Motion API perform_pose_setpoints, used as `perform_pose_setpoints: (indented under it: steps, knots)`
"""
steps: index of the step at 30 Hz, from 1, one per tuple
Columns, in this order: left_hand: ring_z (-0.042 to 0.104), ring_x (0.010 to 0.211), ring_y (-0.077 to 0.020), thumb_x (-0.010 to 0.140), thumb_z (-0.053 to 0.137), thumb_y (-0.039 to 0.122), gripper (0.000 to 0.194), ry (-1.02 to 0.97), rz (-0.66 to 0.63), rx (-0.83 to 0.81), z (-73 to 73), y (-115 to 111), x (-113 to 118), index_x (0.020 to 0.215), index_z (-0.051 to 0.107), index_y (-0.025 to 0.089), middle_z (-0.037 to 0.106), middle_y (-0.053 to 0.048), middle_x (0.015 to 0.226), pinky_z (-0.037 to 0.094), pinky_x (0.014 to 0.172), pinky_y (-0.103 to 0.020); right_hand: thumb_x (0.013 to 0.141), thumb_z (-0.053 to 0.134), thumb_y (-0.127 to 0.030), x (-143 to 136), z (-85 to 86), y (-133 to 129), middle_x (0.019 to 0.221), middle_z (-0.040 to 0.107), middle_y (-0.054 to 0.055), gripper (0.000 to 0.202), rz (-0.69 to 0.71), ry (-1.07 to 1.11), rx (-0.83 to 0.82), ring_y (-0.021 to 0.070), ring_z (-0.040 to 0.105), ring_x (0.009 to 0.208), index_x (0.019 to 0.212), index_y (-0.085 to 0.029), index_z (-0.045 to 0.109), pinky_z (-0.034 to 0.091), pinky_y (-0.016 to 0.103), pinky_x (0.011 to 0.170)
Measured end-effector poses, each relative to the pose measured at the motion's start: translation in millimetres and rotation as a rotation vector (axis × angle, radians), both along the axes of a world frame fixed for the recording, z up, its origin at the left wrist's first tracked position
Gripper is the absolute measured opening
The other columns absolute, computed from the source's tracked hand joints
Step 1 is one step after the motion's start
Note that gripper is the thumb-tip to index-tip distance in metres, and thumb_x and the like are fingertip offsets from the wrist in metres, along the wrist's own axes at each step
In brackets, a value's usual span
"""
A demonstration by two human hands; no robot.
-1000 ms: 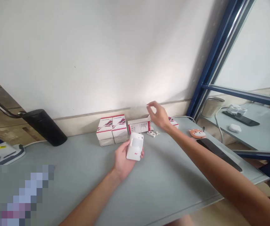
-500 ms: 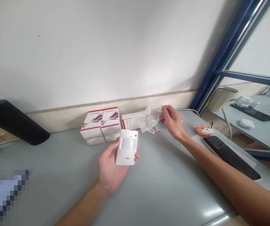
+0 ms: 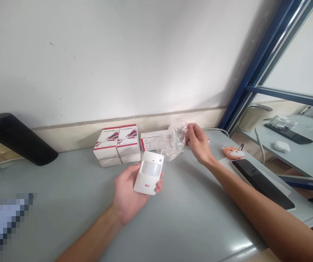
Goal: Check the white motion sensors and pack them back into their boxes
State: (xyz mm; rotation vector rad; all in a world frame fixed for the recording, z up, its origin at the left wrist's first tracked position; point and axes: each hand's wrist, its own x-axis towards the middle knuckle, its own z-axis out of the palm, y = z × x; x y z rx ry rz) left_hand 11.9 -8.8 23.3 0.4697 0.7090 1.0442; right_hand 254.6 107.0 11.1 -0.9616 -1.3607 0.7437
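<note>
clock: 12 = straight away from the wearer, 6 = toward the wearer.
white sensor unit [image 3: 148, 174]: off the tabletop, in the left hand [image 3: 126, 193]; face with the lens window visible, long axis running roughly 7 to 1 o'clock, far end toward 1.
left fingers: closed round the unit's body, thumb on its 9 o'clock side, fingertips wrapped onto the 3 o'clock side.
right hand [image 3: 198, 143]: between 1 and 2 o'clock of the unit, apart from it; thumb and fingers pinched narrow on the clear plastic bag [image 3: 174, 140].
bag vs unit: bag hangs from the right fingertips toward 8 o'clock, its low end just past the unit's far edge. Contact between them: can't tell. Left hand has the unit, right hand is nearer the bag.
in between: bag film fills the line from right fingertips to the unit's far end.
red-edged carton [image 3: 152, 140]: 12 o'clock of the unit, partly behind the bag.
stacked boxes [image 3: 118, 142]: 10 to 11 o'clock of the unit, near, side by side.
right side: orange animal-face pouch [image 3: 233, 153] at 3 to 4 o'clock of the right hand; black slab [image 3: 262, 183] at 4, near the forearm.
far left: black cylinder [image 3: 19, 140], 9 to 10 o'clock, well apart.
</note>
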Motion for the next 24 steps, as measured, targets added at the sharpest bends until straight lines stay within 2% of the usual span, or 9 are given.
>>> perform_pose_setpoints:
  steps: [4,11,14,18,21,23,24]
  knots:
    - [0.065,0.071,-0.0266,0.094,0.058,0.036,0.033,0.047,-0.029,0.097,-2.8,0,0,0.112,0.069,0.011,0.072,-0.019,0.094,0.048,0.067,-0.038,0.103,0.052,-0.068,1,1.6,0,0.072,0.058,-0.002,0.045,-0.018,-0.004,0.027,0.0139,0.054,0.060,0.090,-0.025,0.058,0.047,0.029,0.059]
    - [0.066,0.074,-0.0262,0.096,0.056,0.035,0.036,0.102,-0.112,0.180,-6.4,-1,1,0.119,0.068,0.010,0.072,-0.016,0.094,0.048,0.070,-0.039,0.105,0.048,-0.065,-8,7.8,-11,0.073,0.059,-0.002,0.042,0.037,-0.053,0.044,0.0141,0.056,0.060,0.096,-0.025,0.057,0.047,0.029,0.059]
    - [0.066,0.074,-0.0261,0.097,0.056,0.036,0.040,0.106,-0.137,0.188,-5.8,-1,1,0.128,0.065,0.011,0.072,-0.016,0.095,0.048,0.071,-0.039,0.105,0.048,-0.066,-10,7.0,-13,0.074,0.061,-0.002,0.043,0.043,-0.058,0.035,0.0139,0.056,0.060,0.097,-0.025,0.057,0.048,0.029,0.058]
    - [0.065,0.076,-0.0254,0.099,0.055,0.037,0.049,0.104,-0.120,0.182,-3.3,0,0,0.144,0.056,0.018,0.072,-0.014,0.098,0.048,0.072,-0.038,0.106,0.045,-0.064,-10,3.5,-9,0.077,0.061,-0.002,0.041,0.031,-0.052,-0.006,0.0136,0.057,0.060,0.102,-0.025,0.059,0.049,0.029,0.058]
    - [0.067,0.077,-0.0260,0.099,0.055,0.036,0.053,0.117,-0.107,0.201,-1.0,1,0,0.150,0.051,0.023,0.072,-0.012,0.099,0.048,0.073,-0.039,0.107,0.048,-0.058,-10,2.3,-9,0.100,0.066,0.003,0.037,-0.105,-0.070,0.032,0.0164,0.064,0.077,0.121,-0.026,0.059,0.055,0.032,0.068]
    - [0.067,0.078,-0.0264,0.099,0.055,0.035,0.054,0.135,-0.094,0.225,0.2,1,0,0.151,0.049,0.024,0.072,-0.012,0.099,0.048,0.073,-0.039,0.106,0.052,-0.052,-11,4.2,-13,0.122,0.064,0.008,0.034,-0.262,-0.117,0.159,0.0199,0.065,0.097,0.129,-0.027,0.057,0.057,0.037,0.081]
    - [0.067,0.078,-0.0264,0.098,0.055,0.035,0.054,0.144,-0.086,0.238,0.7,1,0,0.151,0.048,0.025,0.072,-0.011,0.100,0.048,0.073,-0.039,0.106,0.053,-0.049,-13,6.0,-17,0.126,0.062,0.009,0.030,-0.302,-0.165,0.236,0.0212,0.064,0.102,0.127,-0.027,0.058,0.056,0.039,0.086]
